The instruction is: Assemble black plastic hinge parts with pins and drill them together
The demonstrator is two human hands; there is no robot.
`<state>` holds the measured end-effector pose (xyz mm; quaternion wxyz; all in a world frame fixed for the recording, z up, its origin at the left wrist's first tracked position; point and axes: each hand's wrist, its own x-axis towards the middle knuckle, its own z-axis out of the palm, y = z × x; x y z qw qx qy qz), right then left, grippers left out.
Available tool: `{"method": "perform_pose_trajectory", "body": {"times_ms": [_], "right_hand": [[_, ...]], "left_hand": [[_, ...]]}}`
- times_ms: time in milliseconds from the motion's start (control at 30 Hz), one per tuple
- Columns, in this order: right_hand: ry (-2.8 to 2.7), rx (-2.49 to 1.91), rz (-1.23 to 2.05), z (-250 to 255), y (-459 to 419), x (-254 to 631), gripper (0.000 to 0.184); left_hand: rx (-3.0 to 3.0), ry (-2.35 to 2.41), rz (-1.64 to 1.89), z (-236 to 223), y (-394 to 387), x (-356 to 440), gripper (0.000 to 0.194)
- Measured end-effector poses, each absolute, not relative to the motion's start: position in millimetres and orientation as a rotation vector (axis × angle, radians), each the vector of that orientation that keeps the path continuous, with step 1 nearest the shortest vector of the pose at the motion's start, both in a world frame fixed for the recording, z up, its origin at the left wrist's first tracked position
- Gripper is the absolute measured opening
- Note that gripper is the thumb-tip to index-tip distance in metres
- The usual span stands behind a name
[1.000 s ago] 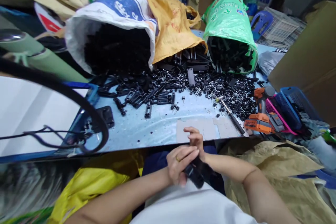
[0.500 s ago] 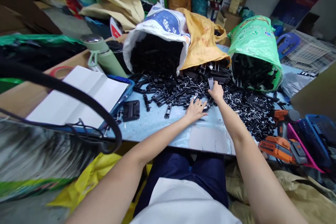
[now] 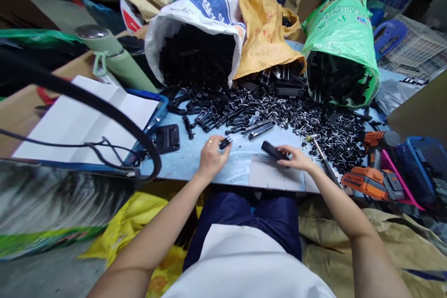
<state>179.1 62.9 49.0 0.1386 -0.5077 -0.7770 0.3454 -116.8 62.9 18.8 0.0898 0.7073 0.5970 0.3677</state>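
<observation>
My left hand (image 3: 212,154) is closed on a small black plastic part (image 3: 225,143) above the blue tabletop (image 3: 195,163). To its right, my right hand (image 3: 296,157) grips one end of a longer black plastic piece (image 3: 274,150), which is tilted over a grey board (image 3: 265,173) at the table's front edge. Beyond the hands spreads a heap of black parts and silver pins (image 3: 279,107). Two long dark pieces (image 3: 261,129) lie at the heap's near edge. A hammer (image 3: 324,160) rests right of my right hand.
White (image 3: 209,4), orange (image 3: 261,32) and green (image 3: 338,28) sacks lie at the back, parts showing in their mouths. An orange drill (image 3: 373,181) and blue basket (image 3: 424,172) stand at right. At left are a green flask (image 3: 122,63), paper (image 3: 80,125) and a black cable (image 3: 115,118).
Both hands have drawn back from the heap towards me, the left moving leftwards with a small black part. The right now holds a longer black piece. A hammer shows beside the heap.
</observation>
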Motion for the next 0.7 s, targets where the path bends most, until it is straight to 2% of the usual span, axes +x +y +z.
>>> {"method": "perform_pose_trajectory", "body": {"times_ms": [100,200,300,467,567,700], "right_hand": [[-2.61,-1.531,0.682,56,37,160,0.049],[-2.587,-1.598,0.465,49,29,135,0.047],[-2.213,-1.544,0.69,36,31,117,0.044],[-1.534,-1.268,1.342,27,31,105,0.06],[-1.487,-1.19,1.357,33,28,110,0.059],[-1.77,-1.103,1.147,46,28,123,0.051]], "left_hand": [[2.174,1.485,0.949,19,51,-91,0.023],[2.093,1.316,0.887,17,41,-71,0.032],[1.908,1.189,0.932,18,35,-62,0.037],[1.739,1.206,1.137,27,29,-54,0.038],[1.797,1.254,1.229,35,26,-52,0.034],[1.933,1.202,1.212,43,22,-53,0.032]]}}
